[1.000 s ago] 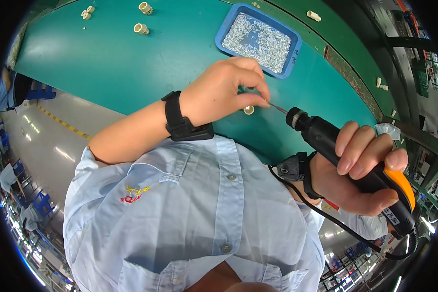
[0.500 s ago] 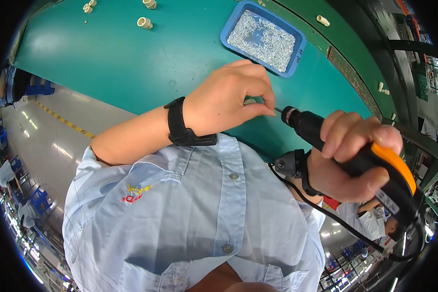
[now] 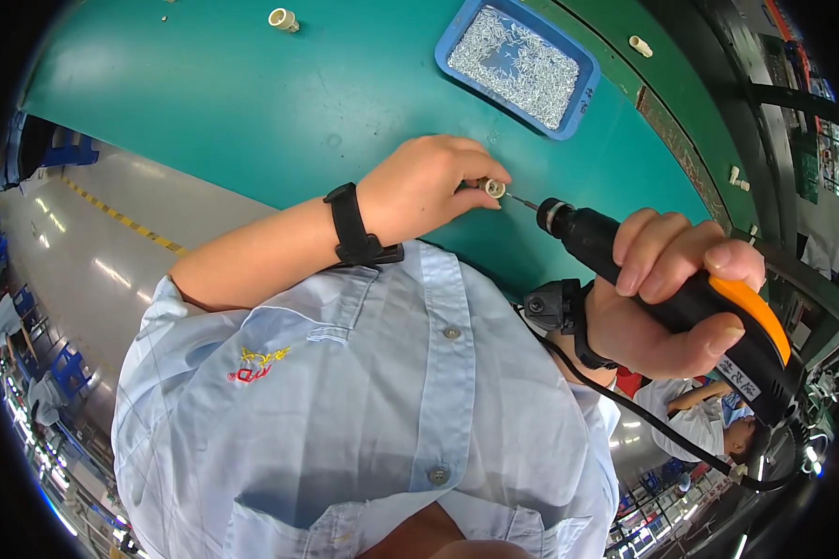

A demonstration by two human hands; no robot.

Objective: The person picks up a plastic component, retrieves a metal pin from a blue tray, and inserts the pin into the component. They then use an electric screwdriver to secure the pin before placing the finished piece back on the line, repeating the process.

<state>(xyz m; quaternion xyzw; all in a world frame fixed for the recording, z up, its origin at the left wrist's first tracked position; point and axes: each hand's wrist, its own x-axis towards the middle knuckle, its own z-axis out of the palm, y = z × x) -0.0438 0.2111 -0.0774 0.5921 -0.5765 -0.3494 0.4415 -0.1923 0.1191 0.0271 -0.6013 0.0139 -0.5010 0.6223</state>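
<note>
Small white plastic part (image 3: 494,188) is pinched in left hand (image 3: 424,186) fingers; electric screwdriver (image 3: 667,284), gripped by right hand (image 3: 657,303), has been brought closer (bit now touching part), near desk (image 3: 252,112) front edge.

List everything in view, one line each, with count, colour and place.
table: one, green, fills the top
tray: one, blue, far on the table, full of small silvery screws
fittings: a few, cream, scattered far on the table
screwdriver: one, black and orange powered type, corded, in right hand
small part: one, cream, pinched in left fingers, at the bit tip
wristband: one, black, left wrist
left hand: holds the small part
right hand: grips the screwdriver
</note>
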